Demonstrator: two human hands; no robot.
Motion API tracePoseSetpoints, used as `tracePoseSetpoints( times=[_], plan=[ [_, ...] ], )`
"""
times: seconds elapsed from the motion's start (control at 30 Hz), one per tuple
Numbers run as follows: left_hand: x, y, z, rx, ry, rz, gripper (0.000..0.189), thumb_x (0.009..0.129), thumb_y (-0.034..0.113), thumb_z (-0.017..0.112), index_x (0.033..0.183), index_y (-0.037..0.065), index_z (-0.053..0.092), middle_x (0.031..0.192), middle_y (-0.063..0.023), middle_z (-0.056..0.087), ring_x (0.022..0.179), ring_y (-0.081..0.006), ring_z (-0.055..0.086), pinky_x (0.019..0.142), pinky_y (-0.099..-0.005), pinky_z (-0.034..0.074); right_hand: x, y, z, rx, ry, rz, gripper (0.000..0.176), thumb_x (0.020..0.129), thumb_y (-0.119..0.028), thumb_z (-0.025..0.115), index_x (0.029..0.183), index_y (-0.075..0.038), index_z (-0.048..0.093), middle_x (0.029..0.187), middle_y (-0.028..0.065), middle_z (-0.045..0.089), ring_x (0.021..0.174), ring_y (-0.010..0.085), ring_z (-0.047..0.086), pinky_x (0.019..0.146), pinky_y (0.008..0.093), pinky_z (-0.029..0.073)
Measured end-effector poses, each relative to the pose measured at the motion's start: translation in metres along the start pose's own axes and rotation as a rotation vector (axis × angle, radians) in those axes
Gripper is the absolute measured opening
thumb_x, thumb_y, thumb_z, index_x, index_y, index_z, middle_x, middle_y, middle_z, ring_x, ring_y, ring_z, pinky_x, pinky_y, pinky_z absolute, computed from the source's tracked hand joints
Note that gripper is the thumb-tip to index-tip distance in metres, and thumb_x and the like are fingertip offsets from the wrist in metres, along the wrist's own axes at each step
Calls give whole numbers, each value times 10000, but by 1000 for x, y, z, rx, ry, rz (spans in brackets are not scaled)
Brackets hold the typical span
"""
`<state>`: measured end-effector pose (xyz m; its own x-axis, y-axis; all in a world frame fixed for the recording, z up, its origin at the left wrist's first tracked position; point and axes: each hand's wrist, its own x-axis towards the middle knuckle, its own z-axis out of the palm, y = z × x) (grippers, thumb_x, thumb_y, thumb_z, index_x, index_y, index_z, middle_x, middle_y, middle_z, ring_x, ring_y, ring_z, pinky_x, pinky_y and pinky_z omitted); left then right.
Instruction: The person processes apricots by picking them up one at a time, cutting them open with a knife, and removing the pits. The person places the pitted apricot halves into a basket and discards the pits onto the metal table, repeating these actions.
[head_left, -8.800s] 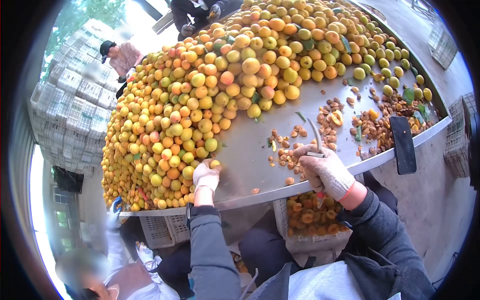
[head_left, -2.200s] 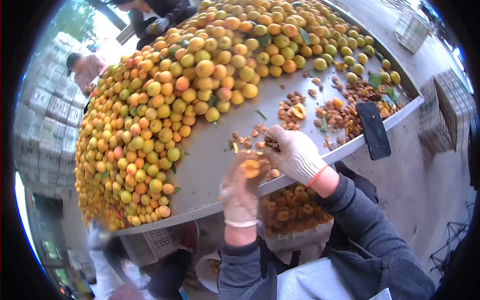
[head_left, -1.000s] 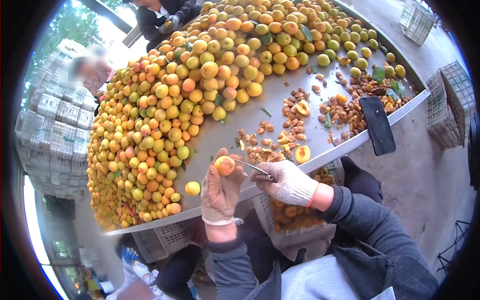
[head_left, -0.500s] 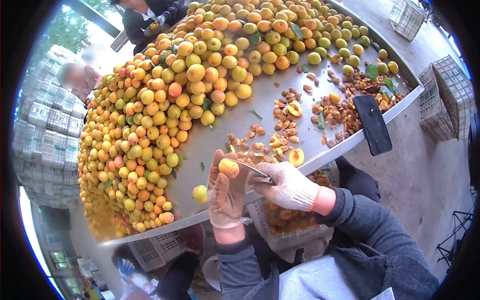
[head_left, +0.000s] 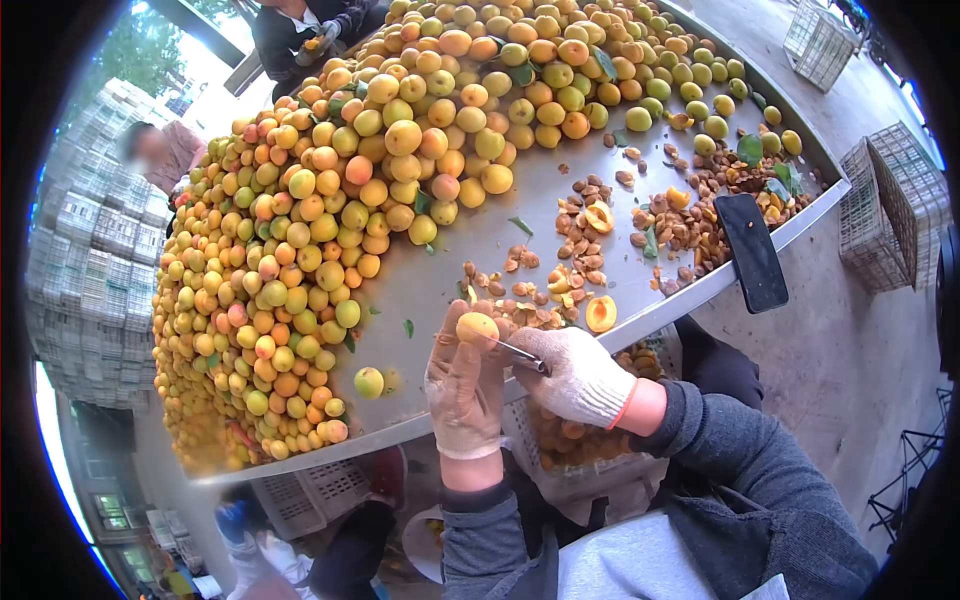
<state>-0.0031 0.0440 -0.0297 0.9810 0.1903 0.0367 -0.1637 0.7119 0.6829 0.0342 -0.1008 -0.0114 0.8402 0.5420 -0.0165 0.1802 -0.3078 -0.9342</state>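
My left hand (head_left: 466,395), in a pale glove, is closed around a yellow apricot (head_left: 478,330) near the front edge of the metal table. My right hand (head_left: 575,377), in a white knitted glove, grips a knife (head_left: 525,357) whose blade meets the apricot's side. A single apricot (head_left: 369,382) lies on the table left of my left hand. Just beyond my hands are brown apricot pits (head_left: 540,318) and a halved apricot (head_left: 601,314) with its cut face up.
A large heap of apricots (head_left: 330,200) covers the table's left and back. A black phone (head_left: 750,252) lies over the right rim. Under the edge, a crate (head_left: 560,440) holds apricot pieces. Other people work beyond the heap (head_left: 300,40). Stacked crates (head_left: 95,280) stand left.
The knife blade has gone further into the apricot's side. My hands shifted slightly right in view. The loose apricot now sits farther left of my left hand.
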Motion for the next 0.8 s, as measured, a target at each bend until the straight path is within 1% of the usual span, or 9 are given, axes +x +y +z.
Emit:
tracePoseSetpoints(
  times=[0.07, 0.13, 0.33, 0.37, 0.43, 0.6, 0.7, 0.77, 0.8],
  plan=[
    [-3, 2, 7, -1, -7, 12, 399, 908, 115, 622, 1290, 41, 538, 1211, -119, 602, 1075, -245, 593, 949, -364, 474, 0, 9, 6, -31, 90, -107, 241, 790, -56, 614, 1030, -63, 634, 814, 171, 650, 771, 367, 644, 656, 384, 515],
    [-7, 5, 17, 246, 48, 33, 400, 897, 61, 623, 1288, 43, 543, 1222, -123, 602, 1048, -230, 610, 948, -338, 469, 2, 11, 7, -51, 90, -120, 239, 793, -59, 618, 1032, -65, 635, 817, 172, 652, 770, 368, 643, 657, 386, 517],
    [-11, 1, 15, 492, 17, 99, 433, 866, 41, 658, 1281, 9, 539, 1211, -135, 614, 1047, -213, 615, 960, -326, 454, 3, 12, 2, -69, 29, -106, 274, 798, -47, 594, 1065, -92, 636, 829, 183, 657, 777, 377, 644, 664, 406, 516],
    [-10, 1, 18, 491, 16, 100, 433, 866, 41, 658, 1281, 9, 539, 1211, -135, 614, 1047, -213, 615, 960, -326, 454, 3, 10, 1, -42, 21, -111, 248, 802, -61, 625, 1049, -75, 636, 862, 172, 664, 802, 370, 645, 685, 392, 525],
    [-8, 1, 24, 117, 40, 64, 553, 775, 2, 749, 1281, -20, 528, 1190, -157, 618, 1114, -249, 592, 987, -361, 460, 3, 9, 3, -71, 61, -108, 258, 800, -58, 623, 1057, -79, 638, 868, 171, 666, 807, 370, 646, 693, 390, 526],
    [-6, -9, 19, 277, 135, 16, 520, 766, -43, 742, 1246, -43, 542, 1151, -136, 629, 1022, -207, 617, 917, -320, 496, 2, 12, 4, -172, 113, -71, 279, 802, -58, 616, 1078, -83, 638, 881, 173, 667, 823, 379, 642, 712, 383, 531],
    [-6, -8, 22, 416, 206, 23, 501, 771, -57, 734, 1236, -52, 546, 1138, -134, 632, 979, -189, 627, 885, -299, 510, 3, 13, 6, -199, 106, -32, 259, 806, -73, 619, 1064, -61, 637, 869, 161, 674, 781, 325, 664, 703, 369, 526],
    [-8, -4, 24, 469, 193, 31, 496, 775, -58, 730, 1235, -54, 546, 1138, -138, 632, 967, -186, 631, 875, -291, 514, 9, 15, 1, 167, -203, 25, 260, 811, -71, 583, 1060, -39, 648, 811, 183, 668, 770, 296, 665, 698, 368, 505],
    [-9, -1, 23, 526, 170, 3, 493, 778, -55, 729, 1235, -50, 547, 1137, -137, 633, 967, -191, 632, 881, -297, 513, 10, 11, -3, 167, -199, 27, 260, 811, -71, 583, 1060, -39, 648, 811, 183, 668, 770, 296, 665, 698, 368, 505]
  ],
)
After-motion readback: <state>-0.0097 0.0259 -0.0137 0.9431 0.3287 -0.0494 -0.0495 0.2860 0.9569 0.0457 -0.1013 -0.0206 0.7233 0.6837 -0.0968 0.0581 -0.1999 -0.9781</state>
